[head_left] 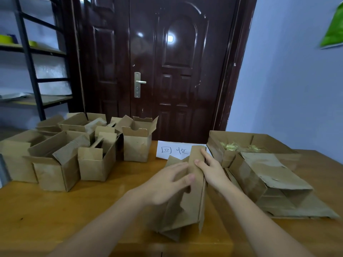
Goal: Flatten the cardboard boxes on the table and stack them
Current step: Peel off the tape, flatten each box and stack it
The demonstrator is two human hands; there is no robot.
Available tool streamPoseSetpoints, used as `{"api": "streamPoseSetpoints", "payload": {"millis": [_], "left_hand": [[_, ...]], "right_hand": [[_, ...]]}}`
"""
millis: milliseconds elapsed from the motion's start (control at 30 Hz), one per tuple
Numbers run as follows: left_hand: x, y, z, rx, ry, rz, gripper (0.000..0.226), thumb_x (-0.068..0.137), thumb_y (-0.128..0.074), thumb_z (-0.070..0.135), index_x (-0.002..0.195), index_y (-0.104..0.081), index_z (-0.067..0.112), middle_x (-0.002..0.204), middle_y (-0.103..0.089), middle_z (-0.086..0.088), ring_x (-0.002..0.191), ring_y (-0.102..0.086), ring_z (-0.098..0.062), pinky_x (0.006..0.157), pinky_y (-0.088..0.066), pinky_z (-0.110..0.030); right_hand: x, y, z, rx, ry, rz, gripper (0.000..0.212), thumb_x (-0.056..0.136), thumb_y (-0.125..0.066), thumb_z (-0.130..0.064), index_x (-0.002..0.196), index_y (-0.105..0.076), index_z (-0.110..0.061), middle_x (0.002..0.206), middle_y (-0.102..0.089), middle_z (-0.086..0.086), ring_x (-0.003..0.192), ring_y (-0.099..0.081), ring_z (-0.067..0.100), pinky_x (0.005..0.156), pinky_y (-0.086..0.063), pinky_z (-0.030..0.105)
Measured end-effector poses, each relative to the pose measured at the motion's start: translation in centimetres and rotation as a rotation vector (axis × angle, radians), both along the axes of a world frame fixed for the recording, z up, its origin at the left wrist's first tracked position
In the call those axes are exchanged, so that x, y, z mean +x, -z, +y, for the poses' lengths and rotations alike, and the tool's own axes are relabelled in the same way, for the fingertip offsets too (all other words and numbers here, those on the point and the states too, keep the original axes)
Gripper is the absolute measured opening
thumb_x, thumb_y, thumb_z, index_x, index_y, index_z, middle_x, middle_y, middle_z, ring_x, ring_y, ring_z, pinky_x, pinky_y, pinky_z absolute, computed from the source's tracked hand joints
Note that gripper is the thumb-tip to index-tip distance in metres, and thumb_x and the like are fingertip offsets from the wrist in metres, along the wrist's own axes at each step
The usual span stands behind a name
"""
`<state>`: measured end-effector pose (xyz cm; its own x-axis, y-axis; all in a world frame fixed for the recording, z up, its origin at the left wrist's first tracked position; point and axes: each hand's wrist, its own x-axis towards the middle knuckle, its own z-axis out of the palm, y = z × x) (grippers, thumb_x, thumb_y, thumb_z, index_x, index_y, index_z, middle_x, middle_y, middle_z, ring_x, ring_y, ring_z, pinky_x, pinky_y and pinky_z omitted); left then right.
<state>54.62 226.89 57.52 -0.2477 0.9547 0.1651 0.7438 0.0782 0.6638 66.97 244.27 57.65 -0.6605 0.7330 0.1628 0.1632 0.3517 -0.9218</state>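
A long, narrow brown cardboard box (187,204) lies half-collapsed at the middle of the wooden table (78,210), running away from me. My left hand (167,184) holds its left side, fingers curled over the top edge. My right hand (211,169) grips its right side near the far end, thumb on top. To the right lies a stack of flattened boxes (274,184). At the left stand several open, unflattened boxes (59,160).
A white paper sheet (172,150) with handwritten characters lies behind the held box. A larger open box (246,140) with yellowish bits inside sits at the back right. A dark door (167,67) stands behind the table, a metal shelf rack (31,71) at the left.
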Motion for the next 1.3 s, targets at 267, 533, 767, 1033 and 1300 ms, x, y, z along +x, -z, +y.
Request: {"api": "streamPoseSetpoints", "payload": {"millis": [267, 533, 767, 1033, 1300], "left_hand": [[-4.3, 3.3, 2.2, 0.006, -0.301, -0.087, 0.079, 0.096, -0.046, 0.07, 0.162, -0.02, 0.037, 0.166, -0.025, 0.014, 0.153, -0.026, -0.015, 0.116, -0.026, -0.031], [-4.6, 3.1, 2.8, 0.132, -0.4, -0.331, 0.085, 0.086, -0.082, 0.041, 0.156, -0.038, 0.027, 0.149, -0.048, 0.007, 0.111, -0.048, 0.0, 0.09, -0.041, -0.013], [-4.9, -1.1, 1.9, 0.139, -0.434, -0.138, 0.086, 0.087, -0.083, 0.032, 0.158, -0.036, 0.022, 0.147, -0.045, 0.003, 0.114, -0.043, -0.007, 0.093, -0.042, -0.024], [-5.9, -2.5, 1.4, 0.021, -0.416, 0.087, 0.094, 0.086, -0.082, 0.039, 0.161, -0.029, 0.019, 0.153, -0.037, -0.002, 0.129, -0.048, -0.02, 0.102, -0.045, -0.03], [-6.9, 0.8, 1.5, -0.109, -0.422, 0.018, 0.087, 0.089, -0.074, 0.052, 0.158, -0.029, 0.025, 0.148, -0.039, -0.002, 0.111, -0.047, -0.013, 0.086, -0.049, -0.024]], "right_hand": [[0.6, 0.2, -0.6, -0.082, -0.078, 0.183, 0.056, 0.101, -0.059, -0.023, 0.152, -0.039, -0.038, 0.14, -0.05, -0.017, 0.117, -0.054, -0.005, 0.079, -0.051, 0.009], [1.0, -0.1, -0.3, -0.135, -0.1, 0.197, 0.048, 0.1, -0.058, -0.039, 0.146, -0.043, -0.048, 0.137, -0.047, -0.032, 0.112, -0.051, -0.021, 0.084, -0.047, 0.01], [2.0, -2.3, 1.9, -0.073, -0.11, 0.06, 0.096, 0.063, -0.06, -0.091, 0.148, -0.031, -0.058, 0.146, -0.037, -0.027, 0.135, -0.041, 0.006, 0.11, -0.035, 0.037], [2.5, -2.1, 3.9, 0.268, -0.194, -0.275, 0.077, 0.094, -0.063, -0.028, 0.156, -0.021, -0.047, 0.152, -0.032, -0.03, 0.122, -0.04, -0.023, 0.088, -0.034, 0.002], [1.7, 1.5, 4.1, 0.291, -0.129, -0.43, 0.056, 0.105, -0.049, -0.028, 0.158, -0.031, -0.023, 0.167, -0.017, -0.005, 0.152, -0.02, 0.013, 0.122, -0.018, 0.028]]}}
